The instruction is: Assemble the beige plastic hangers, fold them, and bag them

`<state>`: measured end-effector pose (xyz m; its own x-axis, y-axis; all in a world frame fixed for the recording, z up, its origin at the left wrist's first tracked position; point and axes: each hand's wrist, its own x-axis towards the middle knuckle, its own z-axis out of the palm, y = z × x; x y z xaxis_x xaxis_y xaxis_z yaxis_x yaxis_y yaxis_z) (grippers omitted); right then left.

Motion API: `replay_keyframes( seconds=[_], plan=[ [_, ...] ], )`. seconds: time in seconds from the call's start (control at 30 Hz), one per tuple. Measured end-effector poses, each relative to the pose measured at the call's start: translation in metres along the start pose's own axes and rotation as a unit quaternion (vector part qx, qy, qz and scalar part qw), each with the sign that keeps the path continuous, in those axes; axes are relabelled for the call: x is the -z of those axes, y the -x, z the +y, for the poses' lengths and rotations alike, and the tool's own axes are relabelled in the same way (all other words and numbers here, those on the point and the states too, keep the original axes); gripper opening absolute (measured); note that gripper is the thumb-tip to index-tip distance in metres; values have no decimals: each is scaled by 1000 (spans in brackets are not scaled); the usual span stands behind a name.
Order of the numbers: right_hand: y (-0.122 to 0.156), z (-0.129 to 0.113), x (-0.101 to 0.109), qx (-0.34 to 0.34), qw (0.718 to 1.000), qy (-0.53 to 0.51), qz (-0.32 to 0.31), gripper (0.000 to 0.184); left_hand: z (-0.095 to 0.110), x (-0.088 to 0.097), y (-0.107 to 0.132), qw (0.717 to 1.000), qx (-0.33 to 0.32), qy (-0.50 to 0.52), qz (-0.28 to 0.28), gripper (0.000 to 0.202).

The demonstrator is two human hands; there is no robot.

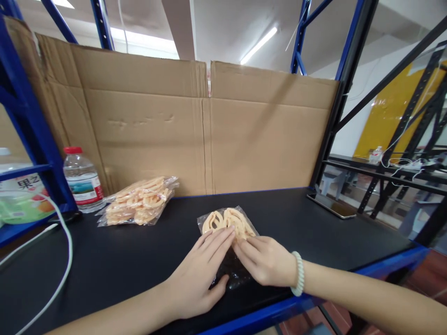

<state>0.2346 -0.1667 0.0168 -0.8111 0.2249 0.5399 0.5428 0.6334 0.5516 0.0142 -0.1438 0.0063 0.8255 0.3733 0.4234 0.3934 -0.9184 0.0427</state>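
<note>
A clear plastic bag [237, 273] of pale beige loops [240, 220] lies on the black tabletop in front of me. What the loops are made of I cannot tell. My left hand [199, 272] rests on the bag's left side, fingers stretched out flat over the loops and thumb apart. From the right, my right hand [267, 260] reaches in with fingers curled and pressed together, pinching at the bag beside the left fingertips. Its fingertips are partly hidden. The bag's lower part looks flat, with no loops in it.
A fuller bag of beige loops [139, 202] lies at the back left, beside a red-capped water bottle [83, 181]. A white cable [68, 260] curves along the left. Cardboard [153, 139] walls the back. A phone-like flat object [331, 206] lies at the right edge.
</note>
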Motion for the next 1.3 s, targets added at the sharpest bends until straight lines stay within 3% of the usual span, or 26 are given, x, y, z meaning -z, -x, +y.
replay_keyframes(
  seconds=[0.13,0.3,0.4,0.53,0.6,0.7,0.8,0.97,1.03,1.1,1.23,1.3],
  plan=[
    [-6,1,-20,-15,997,80,-13,30,-2,0,0,1000,3,-9,-4,85],
    [-8,1,-22,-12,994,90,-68,28,-3,2,-2,999,3,-19,-26,80],
    [-4,6,-10,-20,993,60,-98,22,-4,6,-3,999,-13,-27,-30,68],
    [15,26,22,-35,995,-37,-88,27,-6,21,-4,999,-45,-15,-1,34],
    [30,40,36,-72,987,-96,-104,36,-6,32,-3,998,-65,12,4,33],
    [52,55,46,-129,961,-190,-156,44,-5,43,4,998,-48,25,-30,41],
    [65,61,39,-139,941,-253,-176,40,-4,42,15,998,-11,-8,-56,44],
    [62,63,6,-134,928,-333,-98,7,-4,26,21,999,7,-48,7,18],
    [59,65,-4,-147,905,-395,-52,8,-3,22,19,999,2,-22,34,9],
    [58,65,-8,-179,871,-457,-24,12,-2,20,17,998,14,34,44,13],
    [62,64,-9,-307,763,-567,-41,20,-1,19,16,983,105,140,56,17],
    [63,61,-10,-348,725,-593,-50,25,-3,18,14,968,164,175,72,17]
  ],
)
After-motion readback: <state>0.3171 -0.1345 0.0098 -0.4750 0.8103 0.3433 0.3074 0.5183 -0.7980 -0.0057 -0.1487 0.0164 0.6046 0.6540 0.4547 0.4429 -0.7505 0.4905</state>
